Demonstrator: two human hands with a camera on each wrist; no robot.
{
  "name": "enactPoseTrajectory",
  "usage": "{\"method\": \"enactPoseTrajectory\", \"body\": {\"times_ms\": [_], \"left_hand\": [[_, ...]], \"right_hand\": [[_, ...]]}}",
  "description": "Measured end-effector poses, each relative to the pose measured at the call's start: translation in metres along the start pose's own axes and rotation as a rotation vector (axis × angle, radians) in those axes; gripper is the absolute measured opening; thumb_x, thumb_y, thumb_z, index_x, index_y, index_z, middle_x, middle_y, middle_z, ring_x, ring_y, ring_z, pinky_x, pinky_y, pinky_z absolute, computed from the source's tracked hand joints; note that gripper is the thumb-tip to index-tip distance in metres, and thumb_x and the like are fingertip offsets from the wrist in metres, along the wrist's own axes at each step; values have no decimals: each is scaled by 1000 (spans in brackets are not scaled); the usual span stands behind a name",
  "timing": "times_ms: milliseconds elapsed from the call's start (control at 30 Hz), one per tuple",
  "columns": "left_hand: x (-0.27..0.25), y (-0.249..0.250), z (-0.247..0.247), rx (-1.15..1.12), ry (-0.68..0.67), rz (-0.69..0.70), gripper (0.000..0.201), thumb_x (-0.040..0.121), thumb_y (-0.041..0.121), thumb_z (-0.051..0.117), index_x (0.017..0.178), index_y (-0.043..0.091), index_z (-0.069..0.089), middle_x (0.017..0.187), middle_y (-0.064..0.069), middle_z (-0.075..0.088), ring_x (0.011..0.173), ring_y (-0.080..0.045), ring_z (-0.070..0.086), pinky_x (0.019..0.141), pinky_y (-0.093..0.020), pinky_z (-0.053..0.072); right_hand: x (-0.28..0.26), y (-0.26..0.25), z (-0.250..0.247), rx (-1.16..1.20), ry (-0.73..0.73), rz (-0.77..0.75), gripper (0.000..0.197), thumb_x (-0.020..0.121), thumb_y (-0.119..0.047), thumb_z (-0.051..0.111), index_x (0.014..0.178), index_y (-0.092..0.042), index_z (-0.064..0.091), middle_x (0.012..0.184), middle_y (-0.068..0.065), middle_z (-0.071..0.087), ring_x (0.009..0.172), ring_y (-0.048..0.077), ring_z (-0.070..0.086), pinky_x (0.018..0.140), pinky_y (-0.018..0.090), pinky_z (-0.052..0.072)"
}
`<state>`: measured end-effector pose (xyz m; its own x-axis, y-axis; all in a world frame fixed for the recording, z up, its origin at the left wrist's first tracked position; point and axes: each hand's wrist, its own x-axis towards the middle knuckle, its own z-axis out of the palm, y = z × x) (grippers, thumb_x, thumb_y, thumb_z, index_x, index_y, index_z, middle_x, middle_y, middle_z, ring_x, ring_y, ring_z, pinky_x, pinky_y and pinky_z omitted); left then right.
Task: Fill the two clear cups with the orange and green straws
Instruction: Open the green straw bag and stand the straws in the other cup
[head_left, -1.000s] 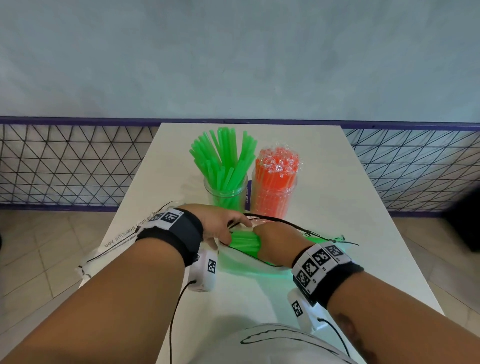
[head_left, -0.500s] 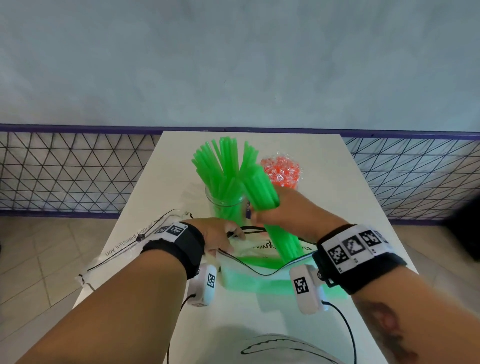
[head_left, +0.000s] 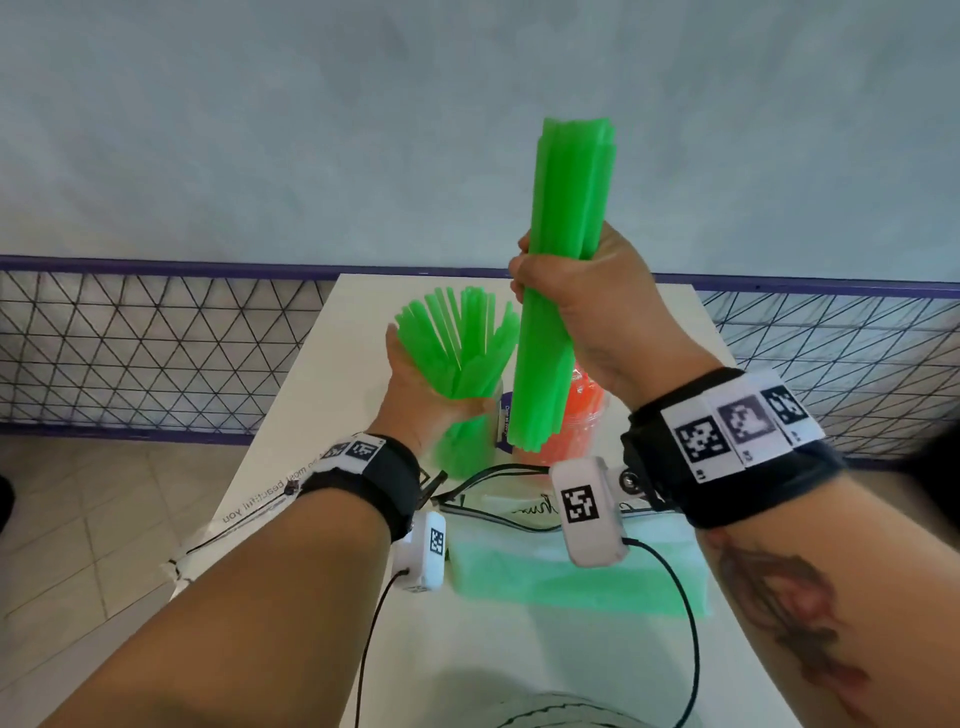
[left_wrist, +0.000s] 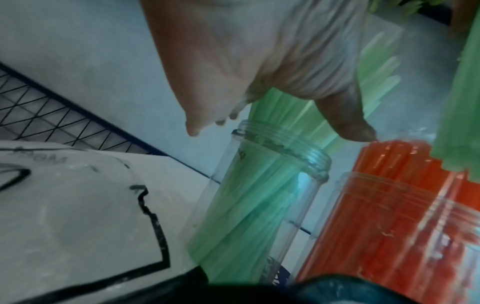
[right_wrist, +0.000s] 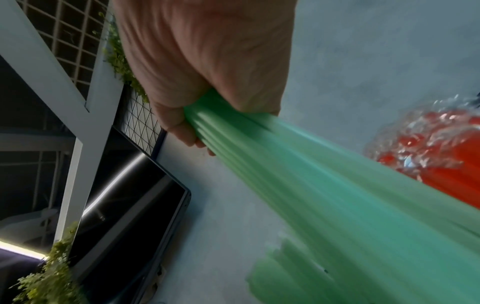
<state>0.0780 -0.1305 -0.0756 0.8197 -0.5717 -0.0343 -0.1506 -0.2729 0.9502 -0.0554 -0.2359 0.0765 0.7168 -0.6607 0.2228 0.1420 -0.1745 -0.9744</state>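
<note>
My right hand (head_left: 571, 291) grips a thick bundle of green straws (head_left: 563, 208) upright, its lower end hanging just above the two clear cups. The same bundle (right_wrist: 311, 195) runs down out of my fist (right_wrist: 207, 61) in the right wrist view. The left cup (head_left: 467, 452) holds fanned green straws. My left hand (head_left: 421, 405) cups them above the rim, fingers behind and thumb across the front, leaning them left. The right cup (head_left: 576, 431) is packed with orange straws and partly hidden behind the bundle. From the left wrist, both cups (left_wrist: 259, 205) (left_wrist: 389, 226) stand side by side under my palm (left_wrist: 259, 51).
A plastic bag with more green straws (head_left: 571, 577) lies on the white table (head_left: 519, 675) in front of the cups. An empty printed bag (head_left: 249, 514) hangs over the left table edge. A purple-framed wire mesh railing (head_left: 156, 353) runs behind the table. Wrist-camera cables trail across the near side.
My right hand lifted the green bundle from the bag and stood it upright above the cups. My left hand left the bag and took hold of the straws in the left cup.
</note>
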Motion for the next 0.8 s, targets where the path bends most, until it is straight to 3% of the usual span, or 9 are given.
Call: {"method": "enactPoseTrajectory", "body": {"times_ms": [100,200,267,300,433,533,600,667,800], "left_hand": [[10,-2,2,-62,31,-10,124,53,19,97,150,17,21,132,0,57,121,-17,55,104,-33,43],[5,2,6,-47,70,-49,56,73,21,87,122,16,61,110,2,69,93,-13,63,79,-18,47],[2,5,11,-35,111,-71,18,83,26,78,96,22,67,95,3,69,88,-18,62,78,-23,44],[1,5,12,-28,119,-77,12,87,31,74,90,23,66,93,2,68,91,-21,62,81,-26,44],[8,3,15,-238,8,-90,32,96,41,57,121,21,63,118,0,68,112,-20,63,100,-33,46],[10,-5,16,-416,-40,-45,51,82,59,60,124,30,61,126,2,67,117,-16,63,105,-38,46],[5,-9,18,-370,-24,31,54,87,62,53,131,30,54,132,8,62,115,2,59,102,-24,43],[-6,-6,19,-300,35,132,55,93,63,42,135,28,46,129,17,58,111,18,51,97,-12,38],[-14,-11,20,-225,117,243,110,75,87,40,150,9,27,133,2,54,115,0,56,98,-14,43]], "right_hand": [[10,2,14,-3,54,-4,20,64,-20,70,81,-19,60,75,6,59,69,22,58,68,42,50],[17,4,26,10,98,-29,18,68,-19,70,82,-20,58,76,7,58,67,20,57,62,36,48],[20,8,32,29,129,-43,17,74,-15,70,84,-18,57,76,5,57,66,18,55,60,34,48],[21,11,35,32,149,-49,16,77,-14,71,85,-17,57,76,4,57,65,16,54,60,33,48],[20,36,40,30,217,-21,16,81,-14,70,85,-18,55,74,3,54,60,11,51,55,28,45],[10,66,41,-7,241,29,18,84,-17,69,81,-24,53,71,-1,55,58,9,53,56,25,47],[1,86,42,-39,226,58,14,86,-20,69,88,-25,56,74,-6,63,62,6,61,60,25,50],[-4,100,44,-103,157,90,22,86,-25,71,104,-22,59,88,-6,70,77,6,68,71,29,57],[-3,99,47,-294,-26,102,50,81,-37,76,121,-24,48,112,-4,63,101,12,65,92,40,55]]}}
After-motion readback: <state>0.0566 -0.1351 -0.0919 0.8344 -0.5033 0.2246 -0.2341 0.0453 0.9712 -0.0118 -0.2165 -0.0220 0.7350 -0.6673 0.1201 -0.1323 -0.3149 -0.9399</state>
